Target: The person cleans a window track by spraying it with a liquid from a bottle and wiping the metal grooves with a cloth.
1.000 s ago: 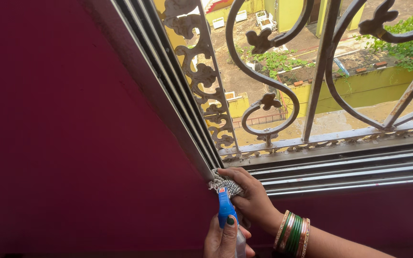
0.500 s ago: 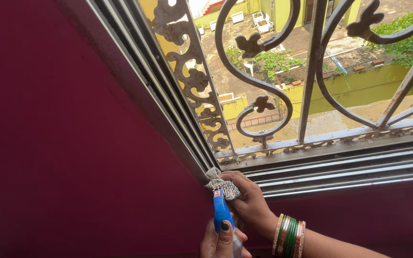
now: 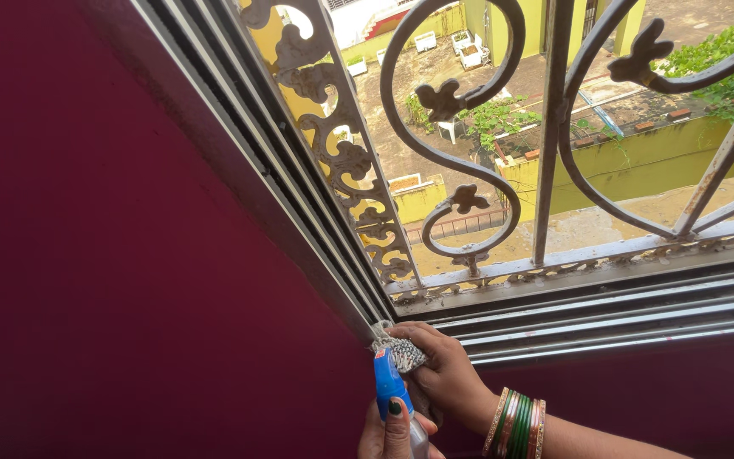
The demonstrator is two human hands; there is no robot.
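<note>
Fingers (image 3: pixel 414 333) of the right hand (image 3: pixel 443 370) pinch a cloth (image 3: pixel 397 350) into the window track (image 3: pixel 605 319) corner; at six o'clock, the left hand (image 3: pixel 392 433) grips a spray bottle (image 3: pixel 388 382).

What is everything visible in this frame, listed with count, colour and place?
spray bottle: one, blue head on a clear body, bottom centre, held upright
cloth: one, grey-and-white patterned, bunched at the lower left corner of the window track
window track: one set of grey metal rails, along the sill and up the left side
window grille: one, grey-brown scrolled ironwork, filling the opening
wall: one, dark magenta, left and below the window
buildings: several, yellow-green, outside below, with green plants
bangles: a stack, green, pink and gold, on the right wrist
left hand: one, bottom edge, wrapped around the spray bottle, thumbnail painted dark green
right hand: one, pressing the cloth into the track corner
</note>
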